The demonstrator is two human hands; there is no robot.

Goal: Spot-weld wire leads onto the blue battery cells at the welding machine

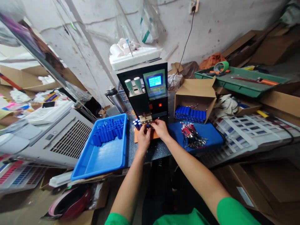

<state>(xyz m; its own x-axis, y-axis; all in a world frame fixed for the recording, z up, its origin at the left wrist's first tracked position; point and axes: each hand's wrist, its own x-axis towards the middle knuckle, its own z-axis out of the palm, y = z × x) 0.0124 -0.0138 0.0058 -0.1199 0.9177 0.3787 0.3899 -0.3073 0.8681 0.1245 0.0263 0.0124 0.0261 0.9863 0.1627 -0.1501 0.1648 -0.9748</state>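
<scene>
My left hand (143, 137) and my right hand (160, 128) meet over an orange pad (153, 135) at the foot of a black spot-welding machine (146, 93). Both hands pinch a small blue cylindrical cell (148, 126) under the machine's electrode tips (145, 118). A few blue cells (137, 124) stand upright just left of my left hand. The fingers of both hands are curled closed.
A blue tray (103, 156) with several blue cells lies at left. At right, a cardboard box (195, 100) holds more blue cells, and a bundle of red wires (191, 135) lies on a blue mat (211, 132). A steel flask (115, 99) stands behind the tray.
</scene>
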